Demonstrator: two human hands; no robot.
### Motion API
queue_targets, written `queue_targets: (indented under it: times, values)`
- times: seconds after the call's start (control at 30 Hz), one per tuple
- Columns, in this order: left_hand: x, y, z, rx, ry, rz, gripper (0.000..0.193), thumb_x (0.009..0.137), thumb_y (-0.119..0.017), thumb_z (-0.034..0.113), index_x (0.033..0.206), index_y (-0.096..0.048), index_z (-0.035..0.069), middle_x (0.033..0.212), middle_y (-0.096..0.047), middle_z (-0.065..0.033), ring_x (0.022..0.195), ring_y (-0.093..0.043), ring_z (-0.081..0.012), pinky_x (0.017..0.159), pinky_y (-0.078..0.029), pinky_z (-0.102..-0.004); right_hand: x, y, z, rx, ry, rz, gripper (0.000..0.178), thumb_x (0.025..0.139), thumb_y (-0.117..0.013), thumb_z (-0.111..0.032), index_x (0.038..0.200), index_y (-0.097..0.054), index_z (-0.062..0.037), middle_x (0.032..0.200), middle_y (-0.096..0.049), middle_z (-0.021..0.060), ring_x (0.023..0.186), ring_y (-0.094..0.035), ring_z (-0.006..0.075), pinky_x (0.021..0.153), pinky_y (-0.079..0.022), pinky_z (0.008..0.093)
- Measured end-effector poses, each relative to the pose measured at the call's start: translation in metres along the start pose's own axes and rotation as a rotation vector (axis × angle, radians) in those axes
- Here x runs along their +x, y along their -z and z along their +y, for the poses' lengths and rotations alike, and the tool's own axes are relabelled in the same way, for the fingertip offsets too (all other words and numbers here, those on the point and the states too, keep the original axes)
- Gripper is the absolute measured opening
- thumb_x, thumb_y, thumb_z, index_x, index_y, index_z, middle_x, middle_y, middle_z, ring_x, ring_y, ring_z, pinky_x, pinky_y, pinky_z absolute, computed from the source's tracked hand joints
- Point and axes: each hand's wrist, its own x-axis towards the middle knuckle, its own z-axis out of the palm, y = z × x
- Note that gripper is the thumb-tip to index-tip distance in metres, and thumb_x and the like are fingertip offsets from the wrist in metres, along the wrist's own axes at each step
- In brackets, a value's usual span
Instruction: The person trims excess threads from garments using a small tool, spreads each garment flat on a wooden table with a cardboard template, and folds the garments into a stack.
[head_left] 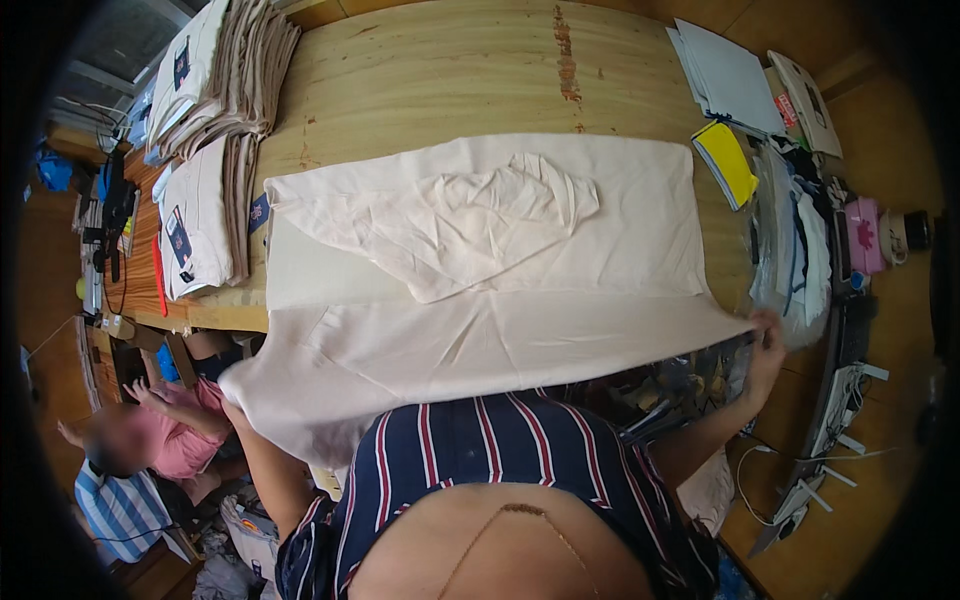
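A pale cream cloth garment [600,320] lies spread over the near half of the wooden table, its near edge lifted off the front and stretched between my two hands. My right hand [768,350] pinches the near right corner, its fingers closed on the fabric. At the near left corner, my left hand [234,412] holds the other end. Cloth covers most of its fingers. On top of the garment, a loose part is bunched in creased folds, and a flat pale panel shows at its left.
Stacks of folded cream garments [205,215] with dark tags stand at the table's left. White sheets [730,75], a yellow packet [728,165] and plastic bags [785,240] lie to the right. A person in pink [190,430] sits at lower left. The wooden table [430,80] extends beyond the garment.
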Motion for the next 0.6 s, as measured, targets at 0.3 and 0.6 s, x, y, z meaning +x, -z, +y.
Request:
queue_targets:
  times: [0.3,0.6]
  values:
    - [0.229,0.027,-0.083,-0.644,0.185,-0.001,0.019,0.079,-0.057,0.008,0.097,-0.053,0.004,0.092,-0.059,-0.0086,0.089,-0.057,-0.0162,0.077,-0.046,-0.0297,0.162,-0.144,0.027,-0.175,-0.07,0.051,0.031,0.075,-0.062,-0.017,0.095,-0.055,0.0062,0.09,-0.06,0.0161,0.081,-0.057,0.0244,0.074,-0.041,0.0267]
    - [0.2,-0.168,-0.027,0.787,-0.559,0.074,0.045,0.072,-0.057,0.006,0.115,-0.043,0.002,0.112,-0.048,-0.0149,0.105,-0.044,-0.0291,0.09,-0.033,-0.037,0.091,-0.168,-0.035,-0.784,0.18,0.276,0.044,0.078,-0.055,-0.033,0.116,-0.047,-0.0129,0.131,-0.033,0.009,0.118,-0.033,0.0299,0.091,-0.031,0.0463]
